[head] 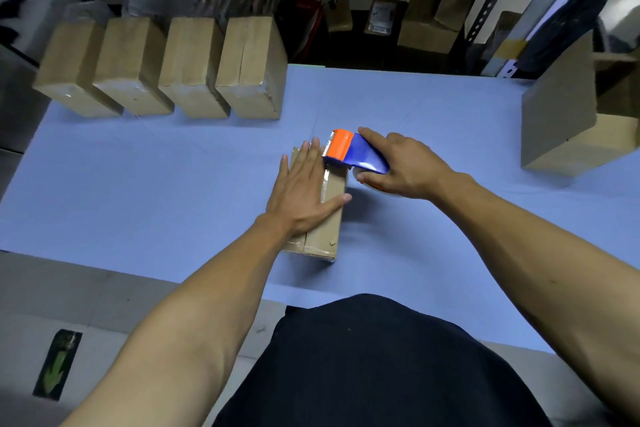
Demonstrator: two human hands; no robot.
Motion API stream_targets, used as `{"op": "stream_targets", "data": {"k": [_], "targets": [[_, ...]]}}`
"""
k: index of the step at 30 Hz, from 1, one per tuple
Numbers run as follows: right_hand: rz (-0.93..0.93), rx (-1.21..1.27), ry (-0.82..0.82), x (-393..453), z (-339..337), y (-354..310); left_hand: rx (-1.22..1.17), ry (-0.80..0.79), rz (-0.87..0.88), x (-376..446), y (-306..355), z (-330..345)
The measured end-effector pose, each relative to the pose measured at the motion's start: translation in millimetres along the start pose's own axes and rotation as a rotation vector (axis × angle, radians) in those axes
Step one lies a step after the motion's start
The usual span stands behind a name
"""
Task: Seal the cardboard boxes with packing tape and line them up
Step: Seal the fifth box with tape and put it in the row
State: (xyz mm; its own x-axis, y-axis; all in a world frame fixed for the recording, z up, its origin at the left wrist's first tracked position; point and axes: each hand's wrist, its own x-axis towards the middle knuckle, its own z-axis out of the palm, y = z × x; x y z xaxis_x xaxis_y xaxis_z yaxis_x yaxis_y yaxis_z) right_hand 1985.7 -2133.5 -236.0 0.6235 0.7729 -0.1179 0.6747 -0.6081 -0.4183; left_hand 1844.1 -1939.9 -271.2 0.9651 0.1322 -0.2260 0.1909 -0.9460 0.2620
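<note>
cardboard box [327, 218] lying flat on the blue table [138, 191], straight ahead of the body, long axis running away from the person toward the shelf, near end closest to the torso. left hand [301, 191] spread flat on top of the box, fingers straight and together, pointing toward the far end, thumb splayed across to the right-hand edge of the lid; pressing, not gripping. strip of clear tape [326, 180] visible on the box top just beside that hand, running along the long axis toward the far end. right hand [405, 166] just right of the box's far half, fingers and thumb curled round the blue body of the tape dispenser [353, 152], forefinger laid along its top; orange head of the dispenser sitting at the far end of the box, close by the left fingertips, toothed blade seemingly at the edge there, though actual contact hard to tell. probably the cut or fold-down at the far end as the step in hand, so the key relation: dispenser at the far end of the box, left hand holding the box steady behind it. beyond the box and to its left, four more boxes [194, 66] in a row at the table's far edge, side by side, nearly touching. well to the right of the box, a larger open carton [561, 121].
</note>
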Motion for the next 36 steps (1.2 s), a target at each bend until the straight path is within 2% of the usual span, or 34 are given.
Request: {"op": "stream_targets", "data": {"k": [11,17,23,26,29,36], "targets": [[0.041,0.054,-0.105,-36,-10,62,0.055,-0.006,-0.014,2,3,-1],[0.071,-0.051,-0.053,-36,-6,61,0.054,-0.019,0.017,3,4,-1],[0.032,-0.304,-0.095,-6,-14,24,0.06,-0.017,0.0,3,5,0],[0.098,-0.337,-0.082,7,-15,1,0.036,-0.011,-0.015,3,7,1],[0.176,-0.425,-0.139,11,-7,-10,0.031,0.006,-0.023,2,10,2],[0.427,-0.177,-0.094,0,40,-14,-0.005,-0.001,-0.004,3,6,2]]}}
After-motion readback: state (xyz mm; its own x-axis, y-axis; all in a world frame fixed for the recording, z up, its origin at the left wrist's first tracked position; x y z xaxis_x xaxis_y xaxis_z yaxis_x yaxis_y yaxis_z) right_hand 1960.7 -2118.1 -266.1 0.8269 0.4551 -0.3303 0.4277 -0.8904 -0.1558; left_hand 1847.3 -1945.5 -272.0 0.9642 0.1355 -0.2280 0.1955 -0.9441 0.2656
